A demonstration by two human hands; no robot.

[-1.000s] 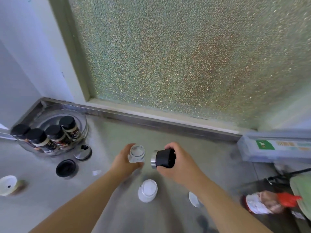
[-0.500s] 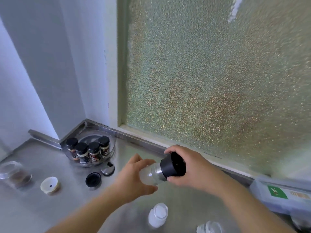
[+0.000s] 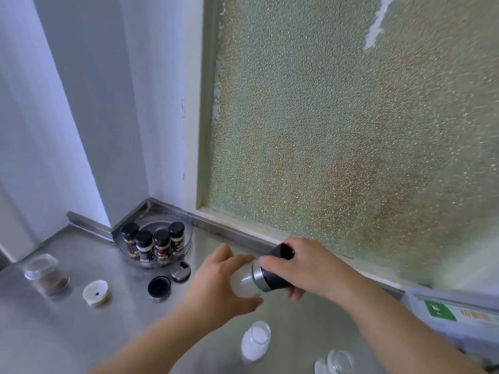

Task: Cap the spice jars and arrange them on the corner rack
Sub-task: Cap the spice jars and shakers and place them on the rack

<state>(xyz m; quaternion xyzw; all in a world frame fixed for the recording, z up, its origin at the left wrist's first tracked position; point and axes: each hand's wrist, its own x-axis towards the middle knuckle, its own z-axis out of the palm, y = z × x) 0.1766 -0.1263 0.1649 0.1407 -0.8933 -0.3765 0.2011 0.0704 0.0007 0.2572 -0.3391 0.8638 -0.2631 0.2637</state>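
Note:
My left hand (image 3: 216, 290) grips a small clear glass jar (image 3: 244, 282), held sideways above the steel counter. My right hand (image 3: 302, 265) holds a tall black cap with a silver collar (image 3: 272, 273), pressed onto the jar's mouth. The round clear corner rack (image 3: 186, 247) sits in the counter's back corner with several black-capped spice jars (image 3: 155, 245) standing in it. An open jar of white powder (image 3: 256, 341) stands below my hands. An uncapped jar of brown spice (image 3: 46, 273) stands at the left.
Loose lids lie in front of the rack: a black one (image 3: 159, 286), a silver one (image 3: 180, 271) and a cream one (image 3: 96, 292). Another glass jar (image 3: 334, 364) shows at the bottom edge. A box with a green label (image 3: 442, 311) lies at the right, under the frosted window.
The jar and the black cap, apart a second ago, are now joined between my hands. My view has tilted up and turned left, so the rack sits nearer the centre.

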